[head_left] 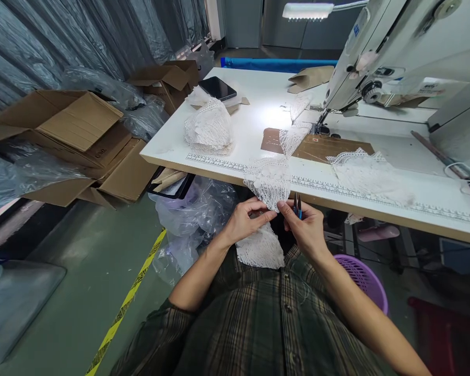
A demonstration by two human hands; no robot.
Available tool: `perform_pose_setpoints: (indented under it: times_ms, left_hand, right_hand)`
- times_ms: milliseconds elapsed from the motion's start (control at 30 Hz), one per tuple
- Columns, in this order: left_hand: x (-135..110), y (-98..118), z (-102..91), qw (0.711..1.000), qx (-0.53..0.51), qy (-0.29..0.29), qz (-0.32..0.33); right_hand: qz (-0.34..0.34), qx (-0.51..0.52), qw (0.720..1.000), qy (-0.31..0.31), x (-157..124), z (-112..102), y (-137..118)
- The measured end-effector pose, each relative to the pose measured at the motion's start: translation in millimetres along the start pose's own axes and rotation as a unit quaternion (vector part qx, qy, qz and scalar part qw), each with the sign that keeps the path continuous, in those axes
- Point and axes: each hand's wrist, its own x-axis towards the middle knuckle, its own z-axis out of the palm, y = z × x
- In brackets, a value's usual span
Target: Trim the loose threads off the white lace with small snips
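Observation:
A strip of white lace (270,180) hangs from the white table's front edge (219,169) down into my lap. My left hand (245,219) pinches the lace's lower part from the left. On the right, my right hand (303,224) pinches the same lace, and small blue thread snips (297,204) stick up from its fingers. More lace (260,249) lies bunched on my lap between my forearms. Both hands are closed just below the table edge.
On the table lie a folded lace stack (209,128), another lace piece (366,169), a brown card (321,146), a phone (217,87) and a sewing machine (395,47). Open cardboard boxes (74,130) and plastic bags (196,209) sit at left. A purple basket (366,277) stands at right.

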Motion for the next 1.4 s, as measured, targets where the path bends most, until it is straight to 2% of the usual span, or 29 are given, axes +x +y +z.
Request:
perform_pose_setpoints:
  times_ms: [167,367,567,700,733,833,867,900,967,1033,1067,1167,1267,1333,1400]
  left_hand:
    - [-4.7,-3.6,9.8,0.997,-0.046,0.065,0.023]
    - [-21.2,-0.5,0.7,0.988,-0.135,0.016,0.078]
    - [-26.9,-1.3,6.2,0.966,-0.224,0.02,0.128]
    - [-35.1,2.2,11.4,0.956,-0.271,-0.014,0.114]
    - [-40.0,4.2,10.8,0.954,-0.276,-0.038,0.109]
    - [-55.4,10.1,3.4,0.948,-0.256,-0.174,0.072]
    - [-57.9,11.2,0.0,0.951,-0.235,-0.192,0.051]
    - [-58.0,11.4,-3.0,0.961,-0.212,-0.175,0.03]
    - [-50.4,8.9,-6.2,0.983,-0.172,-0.058,-0.011]
    - [-35.3,3.1,-3.6,0.985,-0.16,0.049,-0.036]
    - [-26.9,-0.1,-0.3,0.984,-0.164,0.061,-0.044]
    - [-8.7,-6.7,12.6,0.981,-0.182,0.01,-0.069]
    - [-9.3,-6.0,16.8,0.984,-0.151,-0.033,-0.084]
    - [-17.5,-4.7,8.4,0.989,-0.103,-0.056,-0.085]
    - [-26.7,-6.0,-8.4,0.99,-0.057,-0.089,-0.088]
  right_hand:
    - [-0.009,-0.01,1.0,0.005,0.5,0.2,3.1]
    - [0.025,0.013,0.999,0.018,2.2,0.2,5.9]
    - [0.049,0.041,0.998,0.02,2.4,1.1,0.1]
    - [0.045,0.047,0.997,0.044,6.2,-1.6,1.9]
    - [0.044,0.056,0.996,0.055,7.4,-2.5,2.8]
    - [0.049,0.094,0.992,0.065,9.5,-4.3,4.3]
    - [0.054,0.108,0.991,0.058,9.5,-4.2,4.3]
    - [0.059,0.119,0.99,0.049,9.1,-3.7,3.9]
    - [0.067,0.135,0.988,0.035,7.4,-1.8,2.6]
    - [0.07,0.134,0.988,0.023,5.0,0.7,0.9]
    - [0.071,0.129,0.989,0.016,3.8,1.8,0.1]
    - [0.067,0.11,0.992,-0.002,1.2,3.7,-1.4]
    - [0.059,0.093,0.994,0.001,1.1,2.4,-0.8]
    - [0.056,0.084,0.995,0.016,2.3,-0.2,1.0]
    - [0.055,0.073,0.995,0.034,3.4,-3.7,3.2]
